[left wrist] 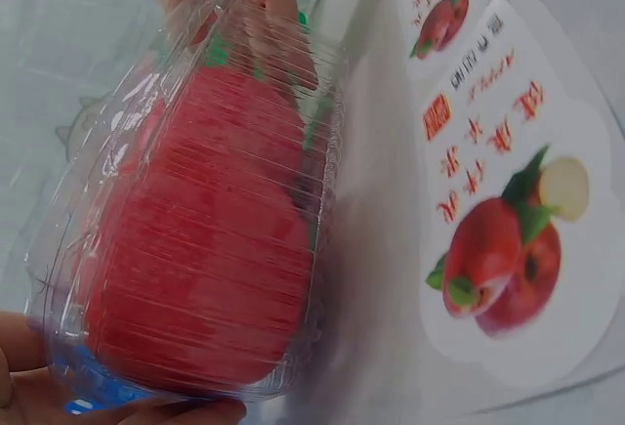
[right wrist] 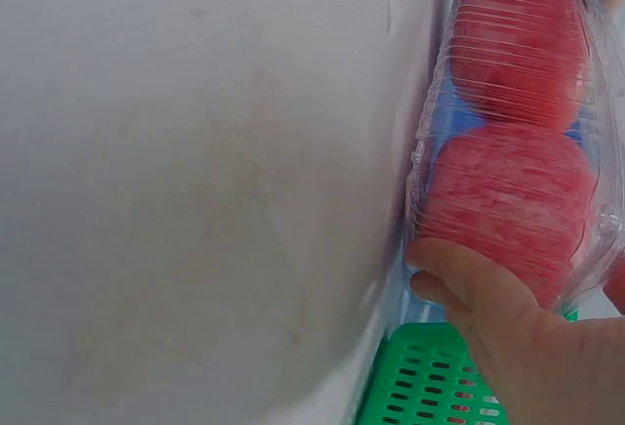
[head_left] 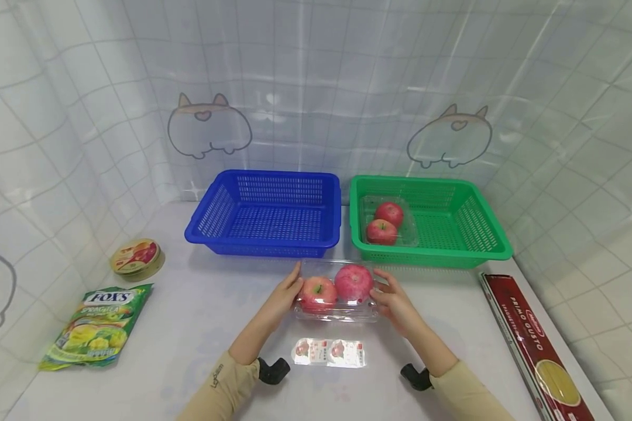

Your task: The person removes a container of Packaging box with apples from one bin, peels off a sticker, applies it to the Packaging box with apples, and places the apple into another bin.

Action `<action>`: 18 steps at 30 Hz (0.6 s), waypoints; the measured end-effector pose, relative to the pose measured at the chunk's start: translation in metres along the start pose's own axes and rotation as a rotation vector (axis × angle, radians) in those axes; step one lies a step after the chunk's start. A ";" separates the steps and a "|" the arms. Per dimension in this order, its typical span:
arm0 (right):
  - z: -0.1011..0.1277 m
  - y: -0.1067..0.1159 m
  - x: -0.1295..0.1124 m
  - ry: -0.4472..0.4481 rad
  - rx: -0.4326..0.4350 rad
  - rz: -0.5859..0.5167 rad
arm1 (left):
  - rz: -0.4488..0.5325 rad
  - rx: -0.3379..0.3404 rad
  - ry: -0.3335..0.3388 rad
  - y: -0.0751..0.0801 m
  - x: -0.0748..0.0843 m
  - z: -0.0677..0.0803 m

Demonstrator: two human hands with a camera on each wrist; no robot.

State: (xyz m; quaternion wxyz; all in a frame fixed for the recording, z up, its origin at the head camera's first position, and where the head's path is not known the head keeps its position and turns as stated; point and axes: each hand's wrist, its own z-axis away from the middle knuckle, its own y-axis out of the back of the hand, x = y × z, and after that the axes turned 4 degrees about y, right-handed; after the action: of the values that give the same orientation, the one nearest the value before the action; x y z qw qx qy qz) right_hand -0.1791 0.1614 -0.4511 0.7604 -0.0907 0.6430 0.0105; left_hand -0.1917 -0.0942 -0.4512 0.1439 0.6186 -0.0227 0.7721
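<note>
A clear plastic clamshell box (head_left: 338,314) with two red apples (head_left: 354,283) inside is held between both hands at the middle of the table. My left hand (head_left: 285,291) grips its left end, and my right hand (head_left: 395,299) grips the right end. In the left wrist view the box's ribbed side (left wrist: 205,220) fills much of the frame, the apples showing through. Fingers of the right hand (right wrist: 479,298) curl around one end in the right wrist view. Two apple-printed stickers (head_left: 329,352) lie on the table just in front of the box.
Behind stand a blue basket (head_left: 263,248) and a green basket (head_left: 437,255), the green one holding another clear box of apples (head_left: 382,231). At left are a round tin (head_left: 136,259) and a FOX'S candy bag (head_left: 97,327); at right, a red spaghetti box (head_left: 537,345).
</note>
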 end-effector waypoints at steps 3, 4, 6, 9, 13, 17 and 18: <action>-0.002 -0.001 0.002 -0.004 0.008 0.014 | -0.007 0.009 0.010 0.001 -0.001 -0.001; -0.003 -0.001 0.003 -0.007 0.012 0.021 | -0.004 0.008 0.012 0.001 -0.002 -0.002; -0.005 -0.001 0.004 -0.012 0.014 0.029 | 0.000 0.008 0.014 0.002 -0.003 -0.003; -0.006 -0.002 0.006 -0.013 0.015 0.032 | 0.008 0.002 0.011 0.003 -0.006 -0.004; -0.006 -0.002 0.008 -0.004 0.018 0.043 | -0.010 0.001 -0.018 0.005 -0.008 -0.005; -0.006 -0.003 0.009 0.004 0.018 0.056 | -0.059 0.014 -0.052 0.006 -0.008 -0.006; -0.006 -0.003 0.009 0.008 0.016 0.066 | -0.068 0.014 -0.057 0.007 -0.008 -0.006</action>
State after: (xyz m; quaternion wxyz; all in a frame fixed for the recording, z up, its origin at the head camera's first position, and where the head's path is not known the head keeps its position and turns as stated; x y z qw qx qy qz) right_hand -0.1833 0.1568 -0.4604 0.7576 -0.0633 0.6489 0.0302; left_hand -0.1976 -0.1011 -0.4598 0.1649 0.6416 -0.0004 0.7491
